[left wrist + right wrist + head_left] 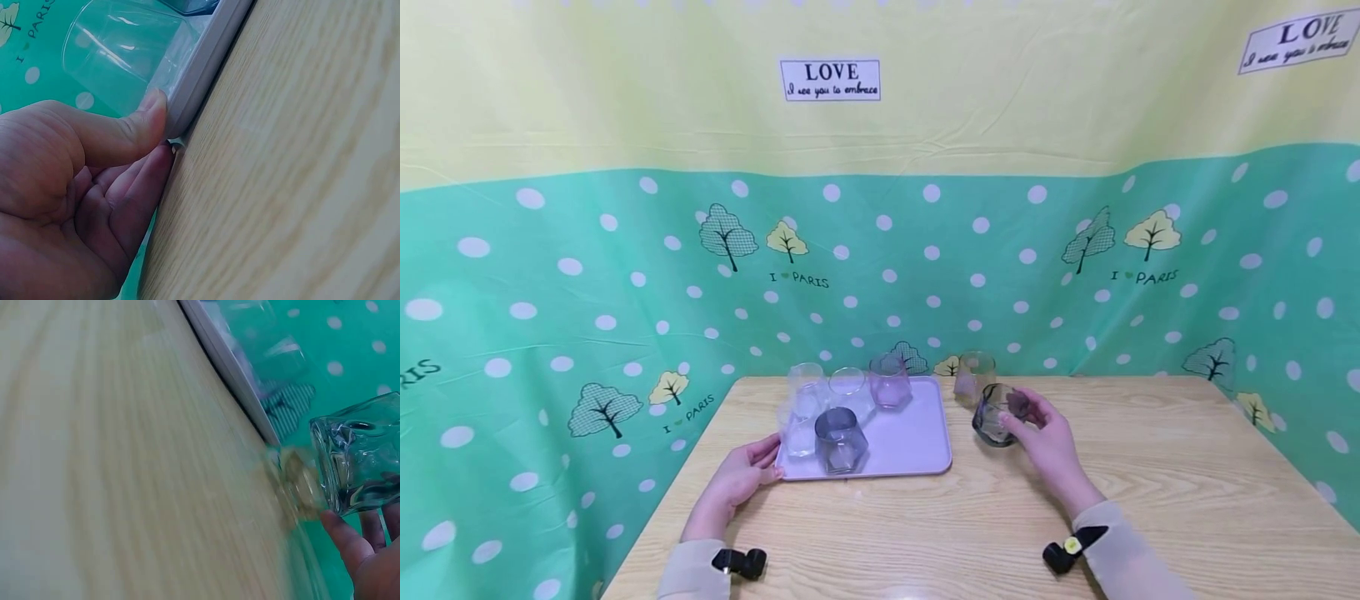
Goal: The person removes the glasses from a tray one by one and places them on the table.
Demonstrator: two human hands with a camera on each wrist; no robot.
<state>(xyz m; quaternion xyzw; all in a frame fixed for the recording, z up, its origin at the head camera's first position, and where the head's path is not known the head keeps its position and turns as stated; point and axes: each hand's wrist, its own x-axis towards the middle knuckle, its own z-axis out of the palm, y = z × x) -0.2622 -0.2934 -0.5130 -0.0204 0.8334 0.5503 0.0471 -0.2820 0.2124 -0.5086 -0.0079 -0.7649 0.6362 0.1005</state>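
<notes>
At the near left corner of a pale lilac tray [917, 446], my left hand [741, 477] grips the rim, thumb on top and fingers at the underside. My right hand [1054, 450] holds a smoky grey faceted glass [991, 421], tilted, to the right of the tray. In the right wrist view that glass [353, 465] appears with fingers around it. On the tray stand another smoky grey glass [841, 446], a pinkish glass [891, 390] and several clear glasses [853, 396]. A clear glass [131, 50] is close to my left thumb in the left wrist view.
An amber-tinted glass [974, 373] stands on the wooden table [1150, 450] just right of the tray, behind the glass in my right hand. A green and yellow printed cloth [880, 275] hangs behind the table and along its sides.
</notes>
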